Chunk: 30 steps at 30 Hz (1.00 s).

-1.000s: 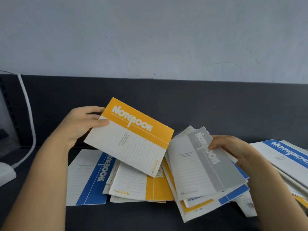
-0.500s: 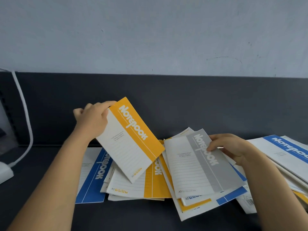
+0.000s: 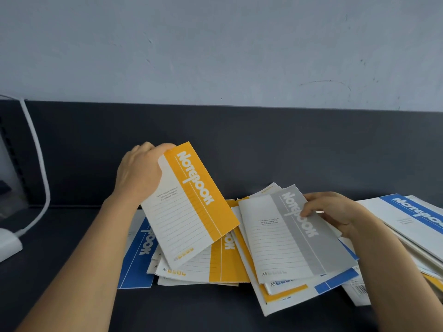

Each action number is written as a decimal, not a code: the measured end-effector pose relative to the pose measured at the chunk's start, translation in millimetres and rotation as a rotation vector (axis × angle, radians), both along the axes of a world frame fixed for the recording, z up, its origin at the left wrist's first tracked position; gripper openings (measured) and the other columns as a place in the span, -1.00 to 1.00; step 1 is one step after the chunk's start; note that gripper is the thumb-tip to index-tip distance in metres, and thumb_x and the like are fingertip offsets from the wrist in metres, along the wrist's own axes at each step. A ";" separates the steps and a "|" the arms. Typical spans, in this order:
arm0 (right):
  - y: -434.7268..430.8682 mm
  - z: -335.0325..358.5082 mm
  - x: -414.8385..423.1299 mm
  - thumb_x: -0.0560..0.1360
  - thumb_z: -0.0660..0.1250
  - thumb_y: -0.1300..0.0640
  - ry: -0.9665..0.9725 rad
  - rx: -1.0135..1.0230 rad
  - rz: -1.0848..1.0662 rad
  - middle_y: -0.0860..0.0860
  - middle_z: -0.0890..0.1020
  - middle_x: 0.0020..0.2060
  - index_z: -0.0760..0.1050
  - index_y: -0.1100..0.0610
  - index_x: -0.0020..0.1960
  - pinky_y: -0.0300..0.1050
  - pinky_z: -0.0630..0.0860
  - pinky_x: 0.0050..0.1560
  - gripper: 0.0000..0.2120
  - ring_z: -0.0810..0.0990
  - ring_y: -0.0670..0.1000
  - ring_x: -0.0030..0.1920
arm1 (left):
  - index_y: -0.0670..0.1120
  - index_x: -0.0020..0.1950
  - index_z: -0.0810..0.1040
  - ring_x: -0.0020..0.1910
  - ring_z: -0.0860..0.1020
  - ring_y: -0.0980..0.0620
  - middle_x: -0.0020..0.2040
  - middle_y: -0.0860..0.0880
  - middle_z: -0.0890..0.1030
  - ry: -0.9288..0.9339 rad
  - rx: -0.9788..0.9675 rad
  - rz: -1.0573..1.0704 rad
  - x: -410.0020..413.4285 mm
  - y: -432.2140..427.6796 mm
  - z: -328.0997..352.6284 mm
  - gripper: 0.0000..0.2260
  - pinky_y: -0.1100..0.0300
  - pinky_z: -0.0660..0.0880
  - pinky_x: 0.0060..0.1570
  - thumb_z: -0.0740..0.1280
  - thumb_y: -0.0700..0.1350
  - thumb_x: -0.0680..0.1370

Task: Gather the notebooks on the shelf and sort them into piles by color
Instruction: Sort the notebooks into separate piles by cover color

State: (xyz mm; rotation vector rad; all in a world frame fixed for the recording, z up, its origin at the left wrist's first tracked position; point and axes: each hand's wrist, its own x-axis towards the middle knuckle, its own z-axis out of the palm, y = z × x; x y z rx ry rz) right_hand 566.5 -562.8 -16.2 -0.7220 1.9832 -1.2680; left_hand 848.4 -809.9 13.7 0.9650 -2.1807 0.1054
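My left hand (image 3: 139,173) grips the top corner of a yellow-and-white notebook (image 3: 191,207), lifted and tilted over another yellow notebook (image 3: 215,267) lying flat. A blue notebook (image 3: 137,257) lies under my left forearm. My right hand (image 3: 335,212) pinches the upper edge of a grey-and-white notebook (image 3: 292,238), which sits on top of a loose heap of yellow and blue notebooks (image 3: 311,288). Further blue notebooks (image 3: 407,219) are stacked at the right edge.
All of this lies on a dark shelf surface (image 3: 191,312) with a dark back panel (image 3: 263,144) below a pale wall. A white cable (image 3: 38,159) runs down to a white object (image 3: 7,245) at the left edge.
My left hand has swung the yellow notebook from nearly level to steeply upright and shifted it right, above the flat yellow one. The right hand keeps its hold on the grey notebook, barely moving.
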 end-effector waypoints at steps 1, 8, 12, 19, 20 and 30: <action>-0.1 -0.1 0.2 0.44 0.33 0.38 0.001 0.001 -0.002 0.19 0.69 -0.04 0.61 0.22 0.04 0.06 0.63 -0.19 -0.78 0.67 0.25 -0.03 | 0.11 0.42 0.41 0.05 0.43 -0.06 0.09 -0.07 0.50 -0.012 0.012 -0.010 0.7 -0.3 0.3 -0.55 0.09 0.35 -0.01 0.12 -0.28 0.62; -0.8 -1.2 0.1 0.46 0.35 0.33 0.002 0.022 0.018 0.19 0.70 -0.05 0.61 0.22 0.03 0.07 0.62 -0.17 -0.82 0.68 0.25 -0.04 | 0.13 0.47 0.31 0.13 0.38 0.04 0.18 0.05 0.45 -0.176 0.054 -0.184 -30.3 17.6 -17.2 -0.53 0.14 0.26 0.11 0.06 -0.29 0.64; -1.4 -0.6 4.2 0.46 0.38 0.30 -0.022 0.054 0.114 0.20 0.70 -0.04 0.58 0.24 0.10 0.05 0.62 -0.22 -0.78 0.69 0.23 -0.06 | 0.02 0.52 0.26 0.37 0.29 -0.02 0.41 -0.01 0.36 -0.249 0.139 -0.157 -38.3 22.7 -27.2 -0.62 0.03 0.19 0.33 0.04 -0.03 0.69; 13.7 16.6 1.4 0.11 0.57 0.25 -0.117 -0.141 0.181 0.20 0.70 -0.10 0.57 0.23 0.10 -0.01 0.61 -0.32 -0.44 0.70 0.17 -0.22 | 0.16 0.59 -0.13 0.58 -0.10 0.06 0.60 0.17 -0.10 -0.975 0.724 -0.361 -25.8 69.7 -3.5 0.05 -0.06 -0.03 0.53 0.49 0.29 0.33; 16.6 19.3 1.6 0.10 0.56 0.23 -0.135 -0.180 0.175 0.19 0.70 -0.15 0.56 0.22 0.07 -0.03 0.61 -0.36 -0.46 0.69 0.16 -0.27 | 0.17 0.58 -0.19 0.57 -0.18 0.08 0.59 0.19 -0.19 -1.057 0.718 -0.360 -27.1 71.8 -6.7 0.07 -0.05 -0.10 0.54 0.50 0.26 0.33; 14.3 18.9 17.6 0.42 0.29 0.21 -0.323 -0.552 0.099 0.11 0.70 -0.11 0.50 0.16 0.16 0.00 0.66 -0.24 -0.69 0.70 0.09 -0.25 | 0.08 0.39 0.45 0.30 0.51 0.06 0.30 0.06 0.58 -0.224 1.111 -0.788 -39.7 71.0 -22.5 -0.16 0.03 0.34 0.37 0.34 0.50 0.22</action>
